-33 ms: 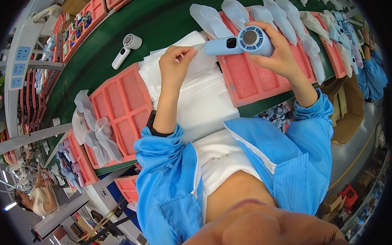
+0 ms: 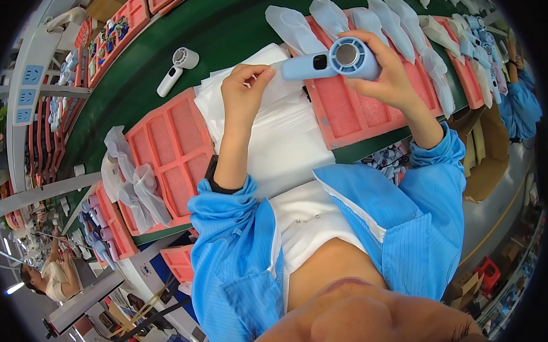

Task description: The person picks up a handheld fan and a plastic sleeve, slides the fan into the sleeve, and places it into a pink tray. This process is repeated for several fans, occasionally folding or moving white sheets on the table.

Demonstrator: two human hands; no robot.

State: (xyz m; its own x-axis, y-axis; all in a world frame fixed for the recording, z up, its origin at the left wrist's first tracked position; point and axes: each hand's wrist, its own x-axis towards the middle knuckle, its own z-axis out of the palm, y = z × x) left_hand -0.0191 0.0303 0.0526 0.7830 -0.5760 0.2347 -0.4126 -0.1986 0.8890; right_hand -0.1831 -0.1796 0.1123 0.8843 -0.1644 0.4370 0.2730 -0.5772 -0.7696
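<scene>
In my right hand [image 2: 388,70] is a light blue handheld fan [image 2: 349,55], its round head within my curled fingers and its handle pointing left. A small dark display window shows on the handle. My left hand [image 2: 246,87] is closed in a pinch at the edge of a thin white translucent bag [image 2: 277,89], just left of the handle's end. Whether the handle's tip is inside the bag's mouth is hard to make out. Beneath my hands lies a stack of flat white bags [image 2: 285,146]. A white handheld fan [image 2: 177,72] lies farther left on the green table.
Pink compartment trays [image 2: 180,150] flank the stack, another pink tray [image 2: 351,123] being on the right. Bagged fans [image 2: 396,37] rest on the right tray's far side, more bagged pieces [image 2: 133,188] at left. A cardboard box [image 2: 487,151] stands lower right. Co-workers appear at both sides.
The blue fan and my right hand have shifted slightly left, toward my left hand. My left hand stays nearly in place.
</scene>
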